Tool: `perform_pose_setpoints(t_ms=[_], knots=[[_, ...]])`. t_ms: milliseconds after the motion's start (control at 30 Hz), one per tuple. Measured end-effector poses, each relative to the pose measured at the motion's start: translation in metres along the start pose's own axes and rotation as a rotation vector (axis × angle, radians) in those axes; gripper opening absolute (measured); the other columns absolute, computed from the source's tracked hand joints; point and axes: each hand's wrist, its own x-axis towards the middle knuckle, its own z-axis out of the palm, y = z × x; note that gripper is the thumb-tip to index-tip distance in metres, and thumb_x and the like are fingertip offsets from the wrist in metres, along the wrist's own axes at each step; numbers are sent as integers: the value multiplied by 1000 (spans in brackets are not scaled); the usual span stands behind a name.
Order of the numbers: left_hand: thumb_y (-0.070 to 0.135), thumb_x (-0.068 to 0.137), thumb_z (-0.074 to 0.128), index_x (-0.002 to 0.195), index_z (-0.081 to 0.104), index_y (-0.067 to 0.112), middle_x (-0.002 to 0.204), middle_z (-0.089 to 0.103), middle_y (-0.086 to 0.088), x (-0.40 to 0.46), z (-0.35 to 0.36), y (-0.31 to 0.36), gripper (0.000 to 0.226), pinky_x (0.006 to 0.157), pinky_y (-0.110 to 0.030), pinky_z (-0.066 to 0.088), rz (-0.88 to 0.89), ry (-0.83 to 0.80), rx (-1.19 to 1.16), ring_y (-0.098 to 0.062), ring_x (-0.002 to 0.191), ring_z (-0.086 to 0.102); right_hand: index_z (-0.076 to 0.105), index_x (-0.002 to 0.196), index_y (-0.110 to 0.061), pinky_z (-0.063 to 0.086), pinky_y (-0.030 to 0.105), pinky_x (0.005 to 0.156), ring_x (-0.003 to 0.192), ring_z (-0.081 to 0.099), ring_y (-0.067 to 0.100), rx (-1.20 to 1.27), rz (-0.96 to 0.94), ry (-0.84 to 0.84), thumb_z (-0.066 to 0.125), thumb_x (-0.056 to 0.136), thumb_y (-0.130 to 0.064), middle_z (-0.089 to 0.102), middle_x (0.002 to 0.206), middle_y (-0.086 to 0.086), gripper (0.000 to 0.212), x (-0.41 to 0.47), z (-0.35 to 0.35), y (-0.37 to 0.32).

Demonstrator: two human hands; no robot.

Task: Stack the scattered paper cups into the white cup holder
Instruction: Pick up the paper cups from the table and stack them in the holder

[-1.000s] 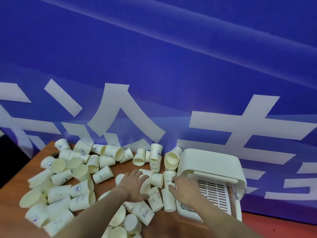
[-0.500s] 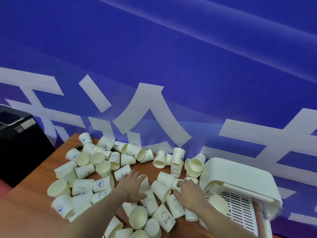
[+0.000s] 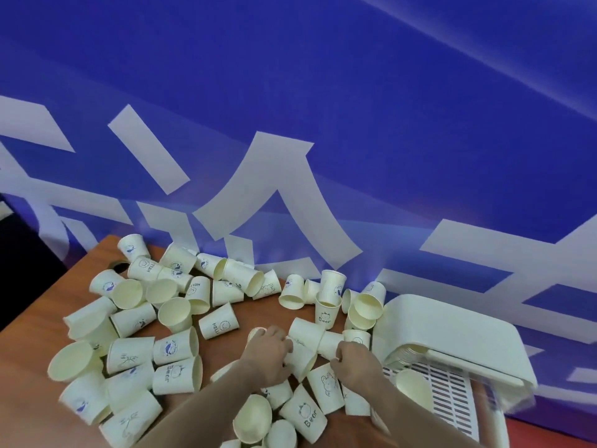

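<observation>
Cups (image 3: 219, 324) read "HELLO" and "Bear"; both hands, left (image 3: 269, 354) and right (image 3: 357, 360), grip plain cups (image 3: 307, 331).

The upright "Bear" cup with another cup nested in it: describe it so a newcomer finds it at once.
Start at the white plastic cup holder on the brown wooden table. Look left past the tumbled paper cups against its wall. There stands the upright "Bear" paper cup, mouth up, a second cup in it; its neighbours lie sideways.

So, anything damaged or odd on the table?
No damage visible. The cups lie tipped and scattered across the table; one upright pair is nested near the holder, which already has cups inside.
</observation>
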Motion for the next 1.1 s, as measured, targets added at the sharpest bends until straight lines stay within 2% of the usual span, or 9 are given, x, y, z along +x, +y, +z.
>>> perform_pose_setpoints(t_ms=[100,200,300,367,567,667,800,967,1100], knots=[[45,92,47,112,65,15,117,61,-6,17,5,7,40,98,-38,34,10,-49,4,-24,116,46,61,102,-16,47,28,75,97,62,19,50,58,-30,48,90,-31,64,105,2,23,17,7,6],[45,92,47,91,67,11,92,65,-7,31,0,14,39,76,-35,41,-48,-133,-23,-24,82,53,58,106,-12,42,24,71,98,62,20,104,126,-55,48,91,-30,63,107,5,25,33,13,8],[52,90,47,69,50,14,67,47,1,44,-3,20,44,69,-35,41,-91,-219,-43,-22,71,48,52,96,-14,47,26,69,94,66,23,179,190,-90,48,90,-28,64,106,8,15,47,17,9],[57,90,46,62,41,17,67,45,2,51,-3,23,49,67,-34,40,-78,-266,-30,-22,71,50,48,90,-14,53,28,70,87,69,25,226,229,-104,47,88,-28,67,101,10,14,54,21,12],[48,94,44,89,58,12,98,64,-10,62,6,25,39,69,-36,41,-12,-286,45,-28,91,61,57,88,-13,56,29,62,69,67,20,335,287,-125,51,87,-28,69,89,5,16,65,29,18],[43,95,42,89,58,13,95,63,-10,64,3,28,35,67,-35,40,14,-268,81,-28,88,61,66,88,-14,60,34,68,74,70,21,389,307,-114,56,83,-27,70,85,4,16,69,31,21],[37,94,41,79,51,15,72,49,-2,61,-7,30,29,63,-33,38,-13,-243,111,-22,72,50,69,88,-18,57,32,73,82,68,17,399,259,-25,59,84,-27,71,87,1,15,59,18,15],[32,97,38,104,64,14,103,65,-6,60,-25,36,32,65,-32,39,-83,-226,169,-24,89,63,73,97,-17,52,26,75,87,67,18,344,215,110,56,88,-25,71,94,-1,21,34,-6,9],[30,97,41,110,64,13,110,66,-5,53,-44,49,30,70,-31,41,-126,-174,127,-24,99,64,72,97,-19,48,27,71,94,66,22,275,195,187,54,90,-28,71,98,1,22,9,-27,8]])
